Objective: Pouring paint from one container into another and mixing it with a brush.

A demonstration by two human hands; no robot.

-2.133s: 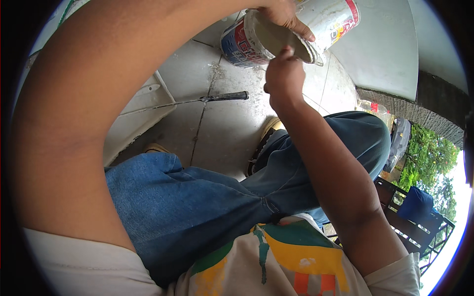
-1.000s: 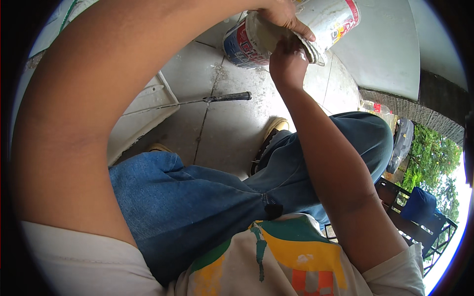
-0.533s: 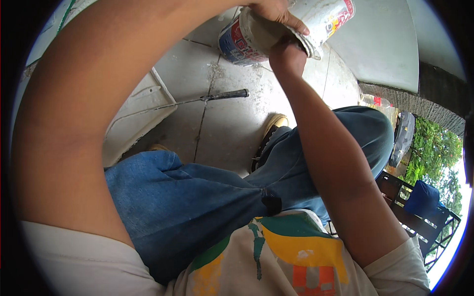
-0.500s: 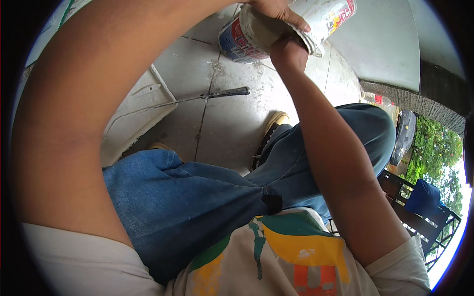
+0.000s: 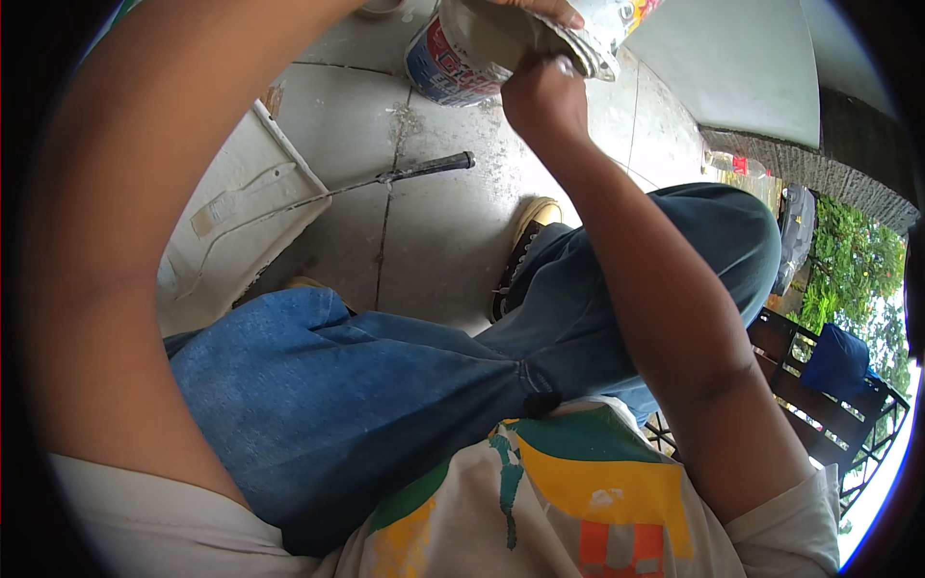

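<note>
Near the top of the view, my left hand grips the rim of a white paint bucket, which is tipped on its side. Its mouth is over an open bucket with a blue and red label, standing on the floor. At the mouth of the tipped bucket is my right hand, fingers curled closed. Anything inside that fist is hidden. Pale, wet-looking material shows inside the standing bucket. The far part of my left hand is cut off by the picture's upper edge.
A white paint tray lies on the tiled floor at left, with a roller frame's black handle sticking out over its edge. My shoe is beyond my knees. A plastic bottle and dark bench are at right.
My right hand has drawn back a little from the tipped bucket's mouth, and more of the fist shows. Both buckets sit slightly higher and further left in view.
</note>
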